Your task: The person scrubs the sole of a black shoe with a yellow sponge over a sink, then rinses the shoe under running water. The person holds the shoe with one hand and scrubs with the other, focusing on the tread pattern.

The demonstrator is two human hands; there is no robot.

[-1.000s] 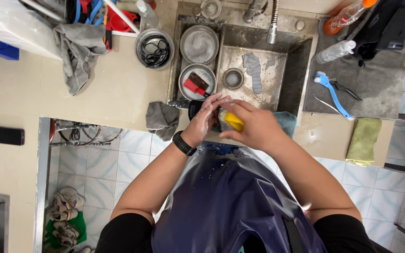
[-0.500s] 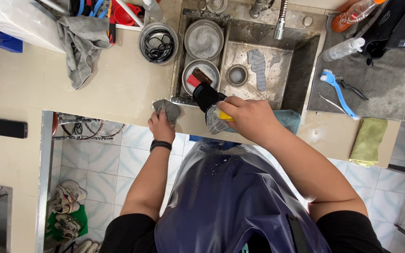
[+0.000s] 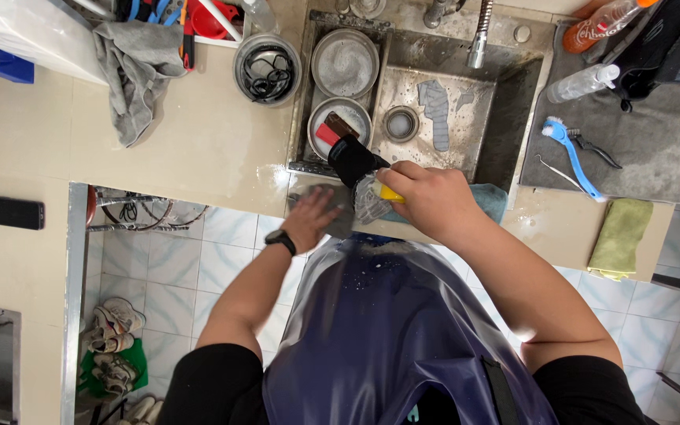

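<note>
Two hands work at the front edge of the sink: the right hand (image 3: 426, 197) is closed around a yellow sponge (image 3: 391, 192) together with a crumpled bit of clear wrapping (image 3: 367, 203), and a black object (image 3: 352, 160) sticks out from just beyond its fingers toward the basin; what that object is cannot be told. The left hand (image 3: 312, 216), with a black watch (image 3: 282, 241) on the wrist, lies open and flat on a grey cloth (image 3: 338, 224) spread on the wet surface (image 3: 198, 142) just beside the sink (image 3: 513, 118). A teal cloth (image 3: 491, 201) hangs on the sink's rim next to the right wrist. Inside the basin are two round metal dishes (image 3: 345, 63), the nearer holding a red piece, plus a drain and a grey rag. Further left on the surface stand a metal bowl of black cords (image 3: 267, 69) and a crumpled grey towel (image 3: 131, 71). To the right, a dark mat (image 3: 647, 142) carries a blue brush (image 3: 572, 157) and a clear bottle (image 3: 584, 83), with a green cloth (image 3: 622, 236) near the edge. A dark blue apron (image 3: 387, 338) covers the person's front.
</note>
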